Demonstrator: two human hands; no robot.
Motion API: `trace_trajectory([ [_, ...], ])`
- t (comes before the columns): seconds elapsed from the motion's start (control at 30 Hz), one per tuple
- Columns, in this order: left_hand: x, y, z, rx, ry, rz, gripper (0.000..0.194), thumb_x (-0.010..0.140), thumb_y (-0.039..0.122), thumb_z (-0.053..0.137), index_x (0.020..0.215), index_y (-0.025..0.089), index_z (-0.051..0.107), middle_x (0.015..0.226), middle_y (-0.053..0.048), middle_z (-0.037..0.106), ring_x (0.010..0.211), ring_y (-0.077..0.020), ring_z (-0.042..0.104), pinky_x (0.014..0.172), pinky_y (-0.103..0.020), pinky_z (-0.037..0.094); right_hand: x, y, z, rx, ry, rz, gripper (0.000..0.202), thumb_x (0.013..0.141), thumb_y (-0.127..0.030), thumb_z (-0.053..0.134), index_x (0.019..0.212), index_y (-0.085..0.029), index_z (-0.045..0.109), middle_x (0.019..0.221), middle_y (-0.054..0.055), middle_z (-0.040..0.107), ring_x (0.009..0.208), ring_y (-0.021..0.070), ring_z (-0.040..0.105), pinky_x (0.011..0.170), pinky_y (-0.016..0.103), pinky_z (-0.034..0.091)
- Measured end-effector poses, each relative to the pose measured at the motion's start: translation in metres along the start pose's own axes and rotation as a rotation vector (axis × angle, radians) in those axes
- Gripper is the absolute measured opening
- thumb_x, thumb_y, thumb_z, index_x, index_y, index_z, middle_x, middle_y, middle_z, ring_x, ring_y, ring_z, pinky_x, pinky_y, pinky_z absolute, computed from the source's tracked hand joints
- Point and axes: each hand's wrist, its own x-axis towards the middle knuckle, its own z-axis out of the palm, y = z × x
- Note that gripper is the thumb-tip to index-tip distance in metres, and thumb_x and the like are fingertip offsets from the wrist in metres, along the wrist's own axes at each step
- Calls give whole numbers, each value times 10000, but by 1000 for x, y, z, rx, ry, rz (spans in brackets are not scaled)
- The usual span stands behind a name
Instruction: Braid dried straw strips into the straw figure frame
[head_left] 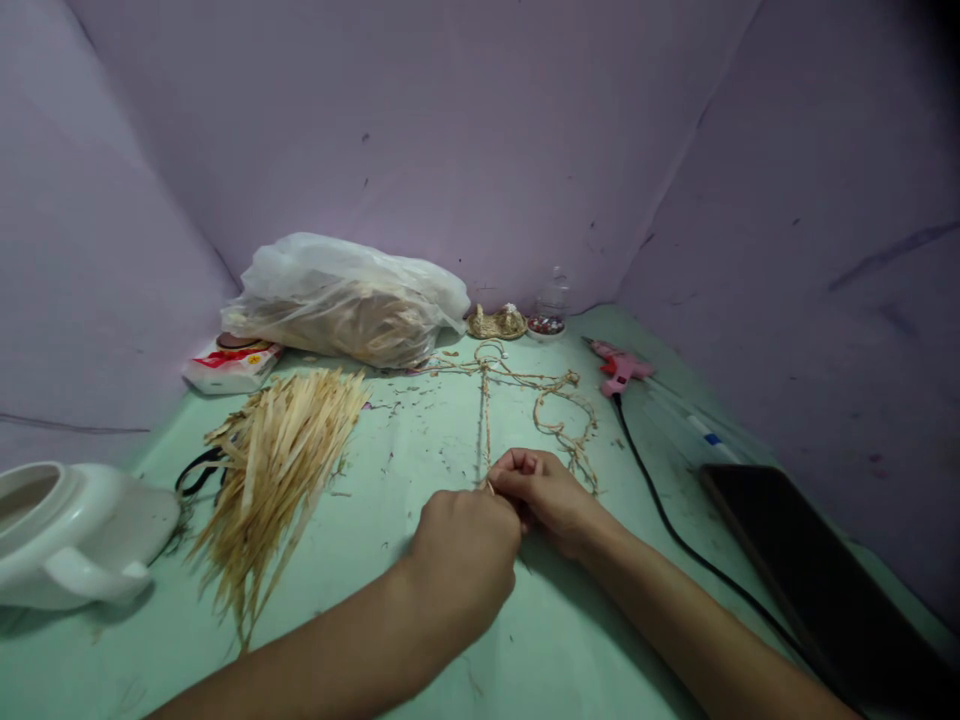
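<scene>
A thin twisted cord of straw-coloured fibre (486,420) runs toward me from a knotted junction on the green table. Its near end disappears between my two hands. My left hand (469,550) is closed in a fist, its back to me, and hides most of what its fingers grip. Beside it, my right hand (547,495) pinches the cord at its near end, fingertips touching or almost touching the left hand. More cord (566,420) lies in a loose loop to the right, and a small ring of cord (490,351) sits beyond the junction.
Left stand a bundle of dry fibre strips (292,450), a white ceramic pot (82,530) and a red-and-white packet (231,367). Behind lie a filled plastic bag (352,300), a woven piece (496,322) and a bead dish (546,326). Right are a pink glue gun (622,368) and a phone (810,570).
</scene>
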Motion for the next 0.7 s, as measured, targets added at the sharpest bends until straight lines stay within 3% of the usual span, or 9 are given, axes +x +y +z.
trace_trajectory([
  [0.13, 16, -10, -20, -59, 130, -29, 145, 663, 221, 490, 607, 145, 600, 554, -58, 554, 544, -148, 509, 536, -251, 349, -1, -2, -1, -34, 2, -4, 90, 622, -186, 560, 592, -156, 481, 425, -61, 482, 309, 29, 328, 278, 149, 250],
  [0.2, 27, -17, -29, -319, 144, -179, 191, 659, 207, 480, 780, 134, 608, 557, -30, 561, 451, -109, 478, 455, -222, 325, -1, -3, -1, -39, -12, -2, 102, 626, -199, 567, 597, -152, 481, 473, -51, 511, 321, 23, 323, 278, 147, 249],
  [0.27, 35, -22, -30, -621, -3, -310, 257, 643, 178, 470, 870, 120, 575, 550, -9, 555, 376, -88, 446, 385, -205, 293, -1, -4, -2, -42, -35, -6, 118, 637, -220, 570, 603, -149, 481, 492, -45, 519, 328, 21, 324, 281, 146, 250],
  [0.37, 41, -27, -24, -890, -254, -309, 130, 632, 171, 470, 693, 100, 559, 526, -10, 532, 360, -76, 444, 344, -189, 290, 1, -3, -3, -49, -75, -29, 135, 636, -232, 578, 615, -147, 475, 478, -47, 509, 333, 25, 336, 292, 148, 265],
  [0.43, 42, -28, -20, -896, -288, -275, 109, 634, 191, 485, 585, 105, 532, 465, 2, 492, 345, -68, 426, 330, -180, 284, 2, -3, -5, -74, -95, -42, 137, 628, -227, 585, 630, -148, 473, 479, -48, 506, 342, 31, 352, 309, 153, 288],
  [0.57, 42, -27, -18, -744, -196, -292, 111, 609, 185, 500, 514, 130, 490, 357, 31, 421, 285, -63, 352, 307, -184, 245, 4, -1, -9, -212, -128, -80, 99, 659, -219, 548, 658, -151, 476, 514, -46, 504, 359, 42, 375, 356, 177, 333],
  [0.7, 44, -30, -15, -615, -116, -299, 96, 563, 158, 464, 468, 151, 451, 308, 46, 353, 274, -60, 279, 305, -192, 176, 2, 2, -11, -518, -61, -282, 60, 700, -195, 480, 676, -151, 513, 536, -29, 519, 433, 63, 416, 425, 189, 318],
])
